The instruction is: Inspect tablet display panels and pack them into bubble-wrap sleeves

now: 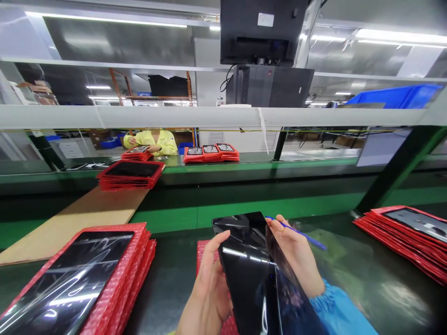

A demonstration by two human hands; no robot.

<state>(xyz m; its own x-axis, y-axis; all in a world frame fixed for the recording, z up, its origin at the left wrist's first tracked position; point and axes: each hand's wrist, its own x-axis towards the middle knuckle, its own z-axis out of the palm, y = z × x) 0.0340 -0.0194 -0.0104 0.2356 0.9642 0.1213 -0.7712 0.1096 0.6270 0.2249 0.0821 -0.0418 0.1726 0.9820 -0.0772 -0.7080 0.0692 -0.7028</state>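
A black glossy tablet (247, 279) is held up in front of me, tilted, with ceiling lights mirrored in its screen. My left hand (209, 284) grips its left edge, the thumb lying near the top left of the glass. At the right edge, my right hand (296, 253) pinches a thin blue pen-like stick (316, 242) close to the upper corner. Along that side runs a dark glossy sheet (293, 298); whether it is a film or a panel I cannot tell. Beneath the tablet, a red bubble-wrap sleeve (200, 251) is partly hidden.
Red bubble-wrap sleeves (134, 274) with a black screen (77, 274) on top are stacked at left. Another red stack (401, 246) stands at right. A wooden board (80, 218) leads toward a far bench, where a person in yellow (157, 142) works. A green post (394, 172) rises at right.
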